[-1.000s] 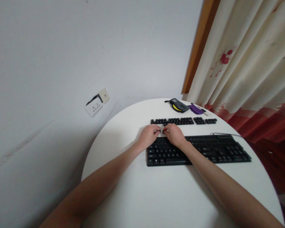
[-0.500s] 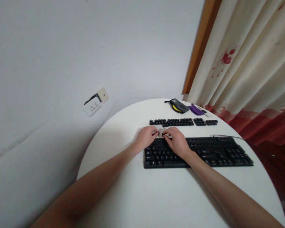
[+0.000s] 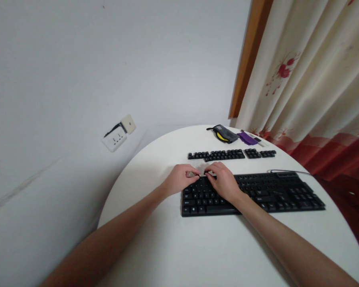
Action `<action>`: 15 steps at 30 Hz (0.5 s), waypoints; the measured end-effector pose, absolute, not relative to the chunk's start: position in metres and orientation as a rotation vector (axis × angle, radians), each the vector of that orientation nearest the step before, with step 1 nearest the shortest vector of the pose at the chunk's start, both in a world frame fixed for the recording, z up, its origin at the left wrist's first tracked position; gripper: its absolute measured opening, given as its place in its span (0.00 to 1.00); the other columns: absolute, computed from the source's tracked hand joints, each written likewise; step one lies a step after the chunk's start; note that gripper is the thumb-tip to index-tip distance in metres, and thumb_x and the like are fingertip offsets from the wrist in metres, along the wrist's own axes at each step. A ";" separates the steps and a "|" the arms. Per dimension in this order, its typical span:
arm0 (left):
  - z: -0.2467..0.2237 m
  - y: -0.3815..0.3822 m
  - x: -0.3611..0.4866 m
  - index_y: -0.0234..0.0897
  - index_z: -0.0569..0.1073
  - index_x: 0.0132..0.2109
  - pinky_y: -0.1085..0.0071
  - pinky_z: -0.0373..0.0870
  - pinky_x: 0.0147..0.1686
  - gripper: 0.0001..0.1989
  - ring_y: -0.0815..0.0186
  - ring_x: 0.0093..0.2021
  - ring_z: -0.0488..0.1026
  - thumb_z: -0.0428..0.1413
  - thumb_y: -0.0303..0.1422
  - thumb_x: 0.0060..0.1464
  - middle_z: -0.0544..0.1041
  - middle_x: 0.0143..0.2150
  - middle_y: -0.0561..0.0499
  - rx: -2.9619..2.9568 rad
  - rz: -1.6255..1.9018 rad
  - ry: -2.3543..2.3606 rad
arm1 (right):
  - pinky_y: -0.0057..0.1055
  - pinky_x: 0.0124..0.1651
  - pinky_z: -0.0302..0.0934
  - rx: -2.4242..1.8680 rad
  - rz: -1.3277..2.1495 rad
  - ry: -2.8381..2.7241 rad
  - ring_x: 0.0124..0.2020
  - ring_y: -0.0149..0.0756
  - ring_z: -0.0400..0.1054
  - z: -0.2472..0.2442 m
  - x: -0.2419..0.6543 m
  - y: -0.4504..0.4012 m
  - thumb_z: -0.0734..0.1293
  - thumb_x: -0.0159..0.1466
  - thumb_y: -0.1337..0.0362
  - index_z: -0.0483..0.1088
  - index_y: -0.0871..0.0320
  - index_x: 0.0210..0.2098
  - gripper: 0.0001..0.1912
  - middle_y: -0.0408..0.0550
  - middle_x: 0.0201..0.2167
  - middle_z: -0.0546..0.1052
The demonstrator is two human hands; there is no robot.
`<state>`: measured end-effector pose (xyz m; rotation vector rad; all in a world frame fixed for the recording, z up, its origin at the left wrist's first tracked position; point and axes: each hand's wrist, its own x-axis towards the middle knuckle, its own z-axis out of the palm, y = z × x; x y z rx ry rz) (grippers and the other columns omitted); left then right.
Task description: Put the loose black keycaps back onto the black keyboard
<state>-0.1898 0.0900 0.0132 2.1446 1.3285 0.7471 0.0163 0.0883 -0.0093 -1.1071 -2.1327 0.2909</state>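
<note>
A black keyboard (image 3: 221,208) lies on the white round table (image 3: 179,247). My left hand (image 3: 181,177) is over its upper left corner, thumb and forefinger pinched on something small and dark, hard to make out. Just right of it, my right hand (image 3: 223,179) pinches a small black keycap (image 3: 205,172) above the keyboard's top edge. The fingertips of the two hands are close but apart. Beyond the hands, rows of loose black keycaps (image 3: 227,154) stand on the table. Several key positions under my right hand are hidden.
A grey and yellow pouch (image 3: 225,134) and a purple cloth (image 3: 247,138) lie at the table's back. The keyboard's cable (image 3: 290,171) runs off to the right. Wall sockets (image 3: 115,138) are at the left, and a curtain (image 3: 305,79) hangs at the right.
My left hand has moved slightly down, its fingertips now at the keyboard's top edge. My right hand keeps its pinch almost in place. The view has shifted a little.
</note>
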 end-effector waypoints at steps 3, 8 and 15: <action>0.024 0.080 -0.195 0.39 0.83 0.41 0.73 0.59 0.27 0.09 0.70 0.27 0.64 0.62 0.34 0.53 0.76 0.29 0.52 2.107 0.571 1.177 | 0.37 0.48 0.62 -1.103 0.292 -2.124 0.42 0.41 0.66 -0.011 0.016 0.089 0.65 0.64 0.71 0.73 0.57 0.38 0.05 0.49 0.37 0.75; 0.029 0.075 -0.194 0.40 0.83 0.43 0.73 0.58 0.28 0.11 0.70 0.28 0.63 0.62 0.36 0.53 0.77 0.32 0.51 2.053 0.457 1.050 | 0.37 0.48 0.62 -1.108 0.297 -2.118 0.43 0.41 0.66 -0.013 0.017 0.090 0.65 0.64 0.72 0.73 0.57 0.38 0.06 0.49 0.37 0.75; 0.028 0.074 -0.189 0.36 0.83 0.41 0.73 0.56 0.28 0.09 0.70 0.28 0.62 0.64 0.30 0.50 0.72 0.28 0.54 2.026 0.451 1.133 | 0.39 0.48 0.63 -1.089 0.283 -2.110 0.43 0.43 0.67 -0.017 0.017 0.092 0.65 0.65 0.71 0.73 0.58 0.41 0.07 0.51 0.38 0.75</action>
